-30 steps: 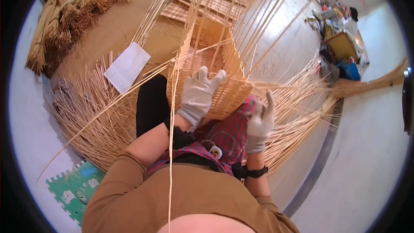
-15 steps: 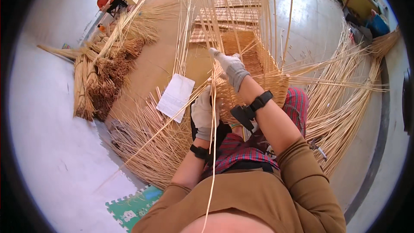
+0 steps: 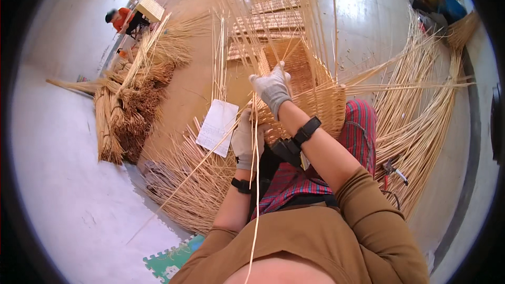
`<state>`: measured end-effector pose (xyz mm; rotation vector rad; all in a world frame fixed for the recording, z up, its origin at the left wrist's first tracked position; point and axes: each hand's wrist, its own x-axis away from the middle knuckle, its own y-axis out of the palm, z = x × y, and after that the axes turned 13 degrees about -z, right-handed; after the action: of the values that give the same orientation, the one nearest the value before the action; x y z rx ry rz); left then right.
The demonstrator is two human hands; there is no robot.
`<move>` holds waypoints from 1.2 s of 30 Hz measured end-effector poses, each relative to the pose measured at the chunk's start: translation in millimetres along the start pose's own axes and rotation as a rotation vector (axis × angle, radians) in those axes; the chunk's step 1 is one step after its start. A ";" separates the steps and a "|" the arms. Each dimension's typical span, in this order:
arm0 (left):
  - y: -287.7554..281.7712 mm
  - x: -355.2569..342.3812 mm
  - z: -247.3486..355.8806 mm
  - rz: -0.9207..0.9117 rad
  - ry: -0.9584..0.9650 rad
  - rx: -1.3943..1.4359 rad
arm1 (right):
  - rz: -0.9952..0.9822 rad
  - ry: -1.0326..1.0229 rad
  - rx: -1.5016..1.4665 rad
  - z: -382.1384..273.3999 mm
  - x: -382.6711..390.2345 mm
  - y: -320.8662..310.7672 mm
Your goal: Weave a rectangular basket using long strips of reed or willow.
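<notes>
A partly woven wicker basket (image 3: 331, 108) rests tilted by my knees, with long upright willow rods rising from its edges. Gloved in white, my left hand (image 3: 242, 141) grips the basket's near left corner from outside; its fingertips are partly hidden behind the wicker. Above it my right hand (image 3: 272, 88), also gloved, is closed at the top of the woven wall on a willow rod, though the fingers cover the exact grip. A long pale willow rod (image 3: 256, 200) hangs from that corner down past my lap, and another slants out to the lower left.
Loose rods (image 3: 184, 189) lie at my left and another long heap (image 3: 415, 142) at my right, with pliers (image 3: 395, 171) on it. A paper sheet (image 3: 217, 127), bundled stalks (image 3: 126, 105) and woven panels (image 3: 268, 23) lie farther off. Another person (image 3: 123, 19) sits far left.
My right hand has shifted slightly down and its fingers have curled in at the wall's top edge. The left hand keeps its place at the corner. The whole view has turned slightly.
</notes>
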<state>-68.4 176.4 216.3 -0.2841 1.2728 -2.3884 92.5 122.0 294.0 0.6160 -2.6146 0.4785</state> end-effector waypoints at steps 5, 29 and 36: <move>-2.4 -5.0 9.0 -0.003 0.021 -0.007 | -0.072 -0.423 -0.278 24.4 9.8 -1.3; 31.7 -46.2 46.9 0.035 0.122 0.434 | 0.081 -0.614 -0.345 107.1 32.4 -95.8; 24.9 -38.9 69.6 0.015 -0.045 0.645 | 0.079 -0.897 0.027 18.4 22.3 -92.4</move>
<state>-1.6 129.9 235.3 -0.1257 0.4305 -2.6046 113.4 28.8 309.9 0.8908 -3.4848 0.2932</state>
